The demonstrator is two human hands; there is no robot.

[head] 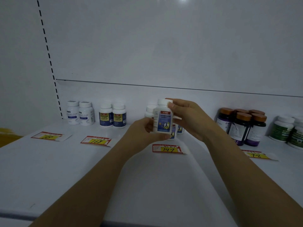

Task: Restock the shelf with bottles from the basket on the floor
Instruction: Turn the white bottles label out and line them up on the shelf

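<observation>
Gripped by both the left hand (144,128) and right hand (188,115), the white bottle (163,118) should be set upright, label forward, behind the 147 tag (167,149), toward the shelf (65,161) back edge.

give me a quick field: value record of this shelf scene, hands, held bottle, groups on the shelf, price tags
held item: white bottle with blue label, upright, above the shelf
left hand: grips the bottle's lower part
right hand: grips near the cap
same-type bottles: behind the held one, partly hidden
far left group: two white bottles
next group: two dark blue label bottles
right group: dark bottles with copper caps
far right: green label bottles
tag below hands: price tag reading 147
basket: not in view
</observation>
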